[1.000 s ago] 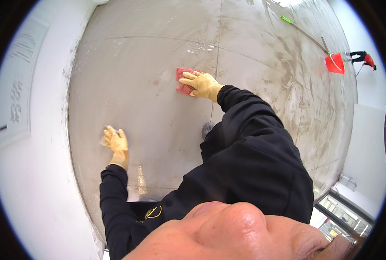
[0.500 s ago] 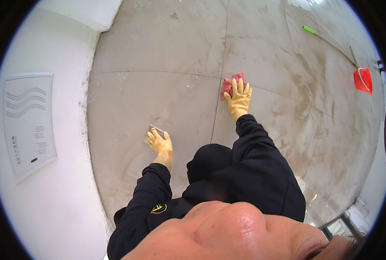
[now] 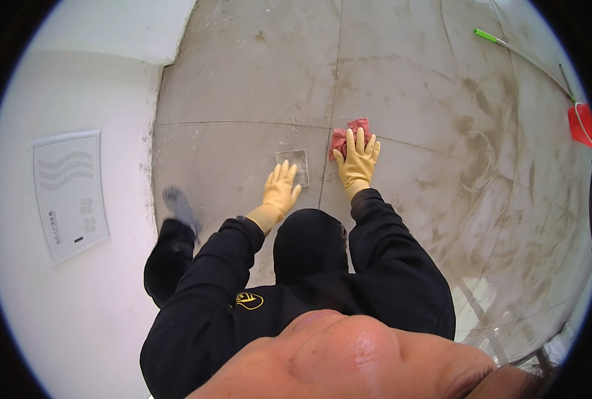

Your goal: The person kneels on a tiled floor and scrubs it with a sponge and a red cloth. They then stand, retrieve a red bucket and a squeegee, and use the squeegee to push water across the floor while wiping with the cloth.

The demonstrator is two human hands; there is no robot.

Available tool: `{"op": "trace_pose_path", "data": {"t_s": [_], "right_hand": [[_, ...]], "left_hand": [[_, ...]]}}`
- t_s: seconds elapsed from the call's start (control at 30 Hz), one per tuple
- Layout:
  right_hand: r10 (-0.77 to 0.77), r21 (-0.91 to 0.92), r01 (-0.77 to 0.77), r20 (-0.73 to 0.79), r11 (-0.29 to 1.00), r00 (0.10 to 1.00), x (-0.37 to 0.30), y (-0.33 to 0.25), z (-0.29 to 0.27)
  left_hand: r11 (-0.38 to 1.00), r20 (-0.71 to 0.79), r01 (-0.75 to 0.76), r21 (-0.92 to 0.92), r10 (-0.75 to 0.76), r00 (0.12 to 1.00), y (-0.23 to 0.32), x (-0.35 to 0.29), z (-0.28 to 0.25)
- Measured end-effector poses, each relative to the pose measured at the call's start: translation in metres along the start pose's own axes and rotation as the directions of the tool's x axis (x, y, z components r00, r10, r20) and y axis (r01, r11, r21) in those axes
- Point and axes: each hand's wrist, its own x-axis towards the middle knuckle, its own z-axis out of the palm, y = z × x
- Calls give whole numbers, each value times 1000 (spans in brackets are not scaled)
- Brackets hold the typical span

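My right hand (image 3: 357,163), in a yellow rubber glove, lies spread on a crumpled red cloth (image 3: 338,141) on the tiled floor. The cloth shows beyond and beside its fingers. To its left, my left hand (image 3: 280,191), gloved the same way, rests flat with stretched fingers over the lower left part of a thin square plate (image 3: 296,157). The plate looks see-through with a pale edge and lies on the floor just left of a tile joint. What is under my left fingers is hidden.
A white wall (image 3: 110,219) with a white panel (image 3: 70,189) runs along the left. My blurred grey shoe (image 3: 181,205) is near it. At far right are a red dustpan-like thing (image 3: 582,126) and a green-ended pole (image 3: 522,54). Dirty smears mark the grey floor tiles (image 3: 435,80).
My left hand has moved right and forward, and the plate with it, closer to the red cloth. My right hand and cloth have shifted slightly. My left leg and shoe have come into view.
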Motion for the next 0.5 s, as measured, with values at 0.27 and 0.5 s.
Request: {"op": "trace_pose_path", "data": {"t_s": [0.27,0.5], "right_hand": [[-30,-3,30,20,1000,999,0,4,2],[-40,-61,51,158,997,987,2,14,3]], "left_hand": [[904,146,-201,378,156,977,9,58,-1],[838,379,-316,444,144,914,-37,245,-142]]}}
